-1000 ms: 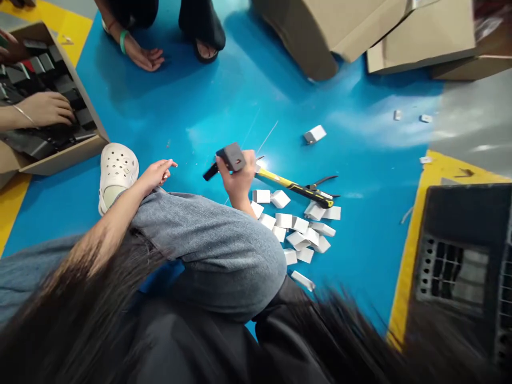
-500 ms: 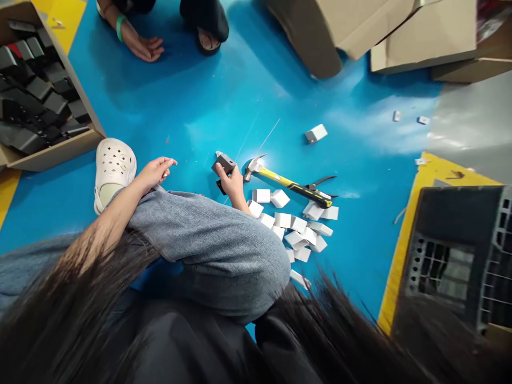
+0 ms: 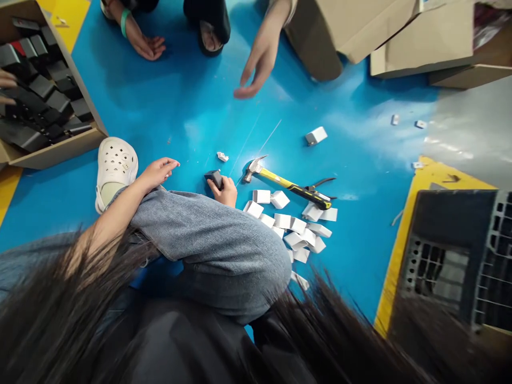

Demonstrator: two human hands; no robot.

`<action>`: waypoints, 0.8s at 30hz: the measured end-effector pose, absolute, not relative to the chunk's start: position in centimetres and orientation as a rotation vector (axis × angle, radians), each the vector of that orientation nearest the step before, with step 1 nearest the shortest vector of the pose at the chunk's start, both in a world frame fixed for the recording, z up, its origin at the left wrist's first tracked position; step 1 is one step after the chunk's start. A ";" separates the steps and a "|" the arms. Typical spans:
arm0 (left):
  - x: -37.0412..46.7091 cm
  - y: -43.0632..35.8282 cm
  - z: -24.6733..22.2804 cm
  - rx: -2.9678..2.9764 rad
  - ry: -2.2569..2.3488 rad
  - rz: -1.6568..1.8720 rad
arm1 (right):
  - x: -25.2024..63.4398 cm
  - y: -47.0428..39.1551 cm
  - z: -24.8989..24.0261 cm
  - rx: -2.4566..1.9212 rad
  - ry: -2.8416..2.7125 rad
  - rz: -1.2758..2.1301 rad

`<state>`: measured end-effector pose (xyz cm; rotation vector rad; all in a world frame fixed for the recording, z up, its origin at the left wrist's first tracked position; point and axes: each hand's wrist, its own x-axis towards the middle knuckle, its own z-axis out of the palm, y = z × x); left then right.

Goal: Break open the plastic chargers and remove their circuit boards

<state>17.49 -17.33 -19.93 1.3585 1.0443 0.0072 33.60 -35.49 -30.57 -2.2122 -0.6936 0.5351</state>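
My right hand (image 3: 226, 191) grips a dark grey, box-shaped plastic casing (image 3: 213, 178) low over the blue floor, in front of my bent knee. Its fingers hide part of the casing. Just beyond it lies a small, irregular white piece (image 3: 222, 156). A claw hammer (image 3: 288, 184) with a yellow and black handle rests to the right, over the dark handles of a plier-like tool (image 3: 320, 184). Several white box-shaped pieces (image 3: 282, 221) are scattered below the hammer. Over my knee, my left hand (image 3: 159, 172) has loosely bent, partly extended fingers, with nothing visible in them.
At the left stands a cardboard box (image 3: 60, 148) of dark casings, with another person's fingers (image 3: 6, 85) over it. Other people's hands (image 3: 262, 56) hang at the top. More cardboard boxes (image 3: 424, 40), a lone white block (image 3: 316, 135) and a black crate (image 3: 444, 213) are to the right.
The small white piece, earlier against the casing, now lies apart from it on the floor. My right hand has drawn the casing slightly back and left. Another person's hand has come in at the top.
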 end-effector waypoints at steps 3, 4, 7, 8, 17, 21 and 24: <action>17.5 -17.3 -20.2 1.413 1.040 -0.019 | 34.0 -34.7 -30.2 -1.732 -0.345 0.767; 17.5 -17.3 -20.3 1.431 1.037 -0.028 | 34.1 -34.3 -29.9 -1.582 -0.238 0.828; 17.4 -17.2 -20.8 1.481 1.030 -0.042 | 34.1 -33.6 -28.9 -1.277 0.001 0.986; 17.3 -17.1 -21.0 1.504 1.026 -0.042 | 34.1 -33.5 -28.6 -1.202 0.050 1.033; 17.1 -16.7 -22.4 1.657 0.987 -0.058 | 33.9 -33.9 -26.3 -0.953 0.157 1.195; 17.0 -16.8 -22.4 1.670 0.980 -0.043 | 33.9 -33.7 -25.5 -1.029 0.105 1.196; 16.9 -16.7 -22.5 1.694 0.956 -0.041 | 33.8 -33.6 -25.2 -1.105 0.025 1.223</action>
